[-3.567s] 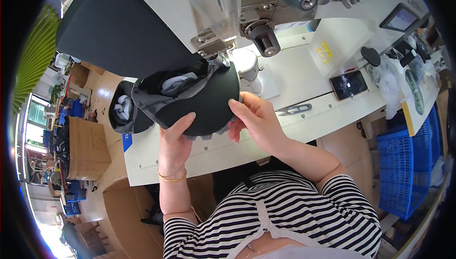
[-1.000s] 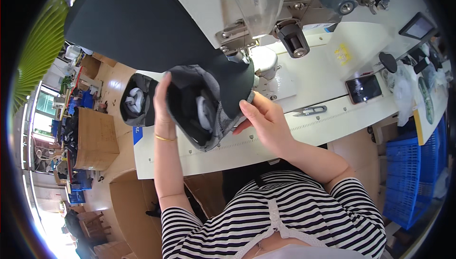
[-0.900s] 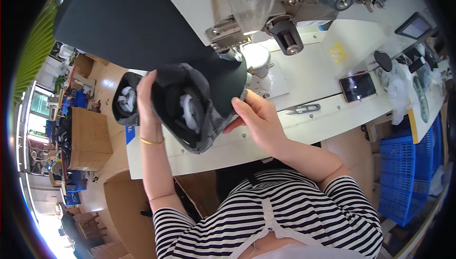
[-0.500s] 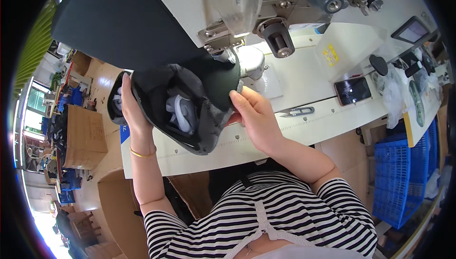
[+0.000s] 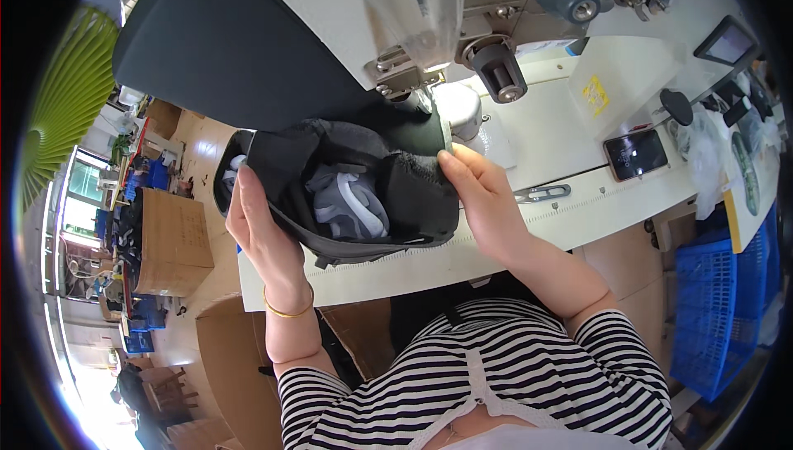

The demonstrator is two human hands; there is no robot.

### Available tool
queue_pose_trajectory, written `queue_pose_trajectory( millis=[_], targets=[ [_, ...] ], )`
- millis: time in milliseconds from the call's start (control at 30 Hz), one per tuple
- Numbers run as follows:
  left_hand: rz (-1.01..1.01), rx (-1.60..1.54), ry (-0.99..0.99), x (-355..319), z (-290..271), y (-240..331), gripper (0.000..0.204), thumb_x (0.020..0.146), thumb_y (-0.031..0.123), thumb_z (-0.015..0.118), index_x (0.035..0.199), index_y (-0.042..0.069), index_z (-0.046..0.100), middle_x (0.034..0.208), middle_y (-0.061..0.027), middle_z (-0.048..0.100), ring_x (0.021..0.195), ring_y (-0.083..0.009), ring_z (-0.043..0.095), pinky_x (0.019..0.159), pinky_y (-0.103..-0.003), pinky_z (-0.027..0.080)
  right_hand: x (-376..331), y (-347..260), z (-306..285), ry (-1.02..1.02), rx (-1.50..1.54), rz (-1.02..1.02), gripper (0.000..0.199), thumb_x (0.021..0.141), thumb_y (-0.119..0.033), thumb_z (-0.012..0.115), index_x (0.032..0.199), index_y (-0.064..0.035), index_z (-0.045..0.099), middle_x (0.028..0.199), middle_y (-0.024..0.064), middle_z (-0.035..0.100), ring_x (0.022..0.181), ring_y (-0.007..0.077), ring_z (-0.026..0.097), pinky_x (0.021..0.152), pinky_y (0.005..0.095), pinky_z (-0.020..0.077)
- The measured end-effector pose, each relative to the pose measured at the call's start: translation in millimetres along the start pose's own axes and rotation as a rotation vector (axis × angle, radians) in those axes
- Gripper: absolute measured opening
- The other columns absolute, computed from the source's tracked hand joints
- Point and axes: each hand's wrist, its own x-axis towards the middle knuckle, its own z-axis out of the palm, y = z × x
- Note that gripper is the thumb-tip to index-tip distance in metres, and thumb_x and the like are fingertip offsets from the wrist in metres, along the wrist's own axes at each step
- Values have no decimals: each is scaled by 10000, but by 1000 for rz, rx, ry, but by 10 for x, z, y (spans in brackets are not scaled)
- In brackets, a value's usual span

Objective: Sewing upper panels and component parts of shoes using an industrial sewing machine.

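Observation:
A black fabric bag (image 5: 376, 248), its mouth facing up, lies under the head of a sewing machine (image 5: 413, 78). Inside it rests a bundled grey and white strap-like piece (image 5: 351, 202). My left hand (image 5: 266, 231) presses against the bag's left side with fingers stretched out; part of it is hidden by the fabric. With thumb and fingers closed, my right hand (image 5: 487, 202) pinches the bag's edge on the right, just below the needle area. The needle itself is hard to make out.
On the white table (image 5: 578, 210) lie thread snips (image 5: 541, 193) and a phone (image 5: 634, 155). Blue plastic crates (image 5: 706, 310) stand at the right. Cardboard boxes (image 5: 173, 239) are on the left floor, near a green fan-shaped object (image 5: 70, 95). A dark padded panel (image 5: 223, 45) rises beside the machine.
The bag has been turned and its mouth spread wider, showing more of the grey bundle. My left hand has shifted down along the side; my right hand keeps its pinch. The whole view has shifted slightly.

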Motion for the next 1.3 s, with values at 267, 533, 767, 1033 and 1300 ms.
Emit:
queue_pose_trajectory(
  millis=[267, 533, 767, 1033, 1300],
  targets=[
    [96, 50, 55, 100, 93, -59, 398, 997, 296, 464, 816, -31, 600, 768, 14, 583, 712, -41, 445, 676, -191, 353, 107, -19, -4, 1, 21, 77, 299, 1003, -223, 415, 1044, 18, 588, 948, 0, 611, 848, 31, 506, 760, 201, 414],
    [121, 48, 55, 166, 112, -129, 405, 996, 297, 475, 675, 52, 450, 644, 80, 368, 647, -26, 283, 583, -203, 231, 67, 8, 14, 78, -246, -44, 365, 993, -305, 432, 727, -56, 405, 607, -48, 349, 590, 41, 313, 520, 257, 299],
    [114, 40, 59, 156, 163, -89, 392, 1006, 310, 437, 870, -23, 594, 815, 21, 584, 766, -49, 456, 719, -205, 369, 63, 156, 20, 50, -87, -119, 334, 990, -271, 422, 749, -39, 422, 628, -33, 391, 599, 44, 340, 532, 255, 318],
    [38, -81, -11, 168, 122, -86, 284, 977, 214, 490, 1010, -37, 616, 954, -15, 628, 874, -72, 522, 809, -203, 390, -42, 41, 43, -11, -131, -109, 295, 996, -269, 414, 828, -36, 481, 643, -40, 431, 596, 39, 370, 530, 236, 319],
    [-163, -118, -73, 599, 62, -257, 223, 874, 67, 545, 1046, -61, 609, 1041, -104, 644, 921, -189, 625, 830, -300, 492, 35, 44, 61, -44, -161, -104, 308, 999, -284, 410, 892, -9, 500, 712, 2, 491, 665, 51, 455, 631, 242, 438]
  ],
)
